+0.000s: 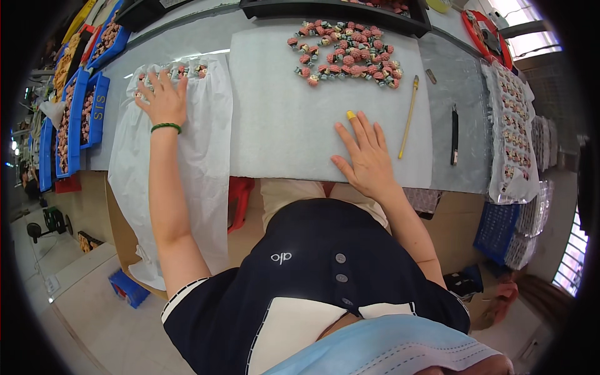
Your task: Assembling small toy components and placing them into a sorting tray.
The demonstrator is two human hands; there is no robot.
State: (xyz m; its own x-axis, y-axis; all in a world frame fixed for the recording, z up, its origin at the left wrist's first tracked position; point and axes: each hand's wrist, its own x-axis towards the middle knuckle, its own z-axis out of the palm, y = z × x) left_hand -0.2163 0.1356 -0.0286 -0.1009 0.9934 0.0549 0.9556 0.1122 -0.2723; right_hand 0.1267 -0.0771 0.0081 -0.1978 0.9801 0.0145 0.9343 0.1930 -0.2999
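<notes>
My left hand (pixel 164 103), a green bracelet at its wrist, reaches over the far end of a white plastic sheet (pixel 203 137) on the left. Its fingers are spread over a row of small pink-and-white figurines (pixel 182 70), and partly hide them. My right hand (pixel 369 159) rests flat and empty on a pale mat (pixel 287 125), with a yellow cover on one fingertip. Beyond it lies a loose cluster of pink-topped figurines (pixel 350 53). A thin yellow brush or stick (pixel 409 117) lies to its right.
A black pen-like tool (pixel 454 134) and a small metal piece (pixel 431 76) lie right of the mat. At the right edge stands a filled figurine tray (pixel 515 131). Blue bins (pixel 94 115) of figurines line the left; a black tray (pixel 337 11) is at the back.
</notes>
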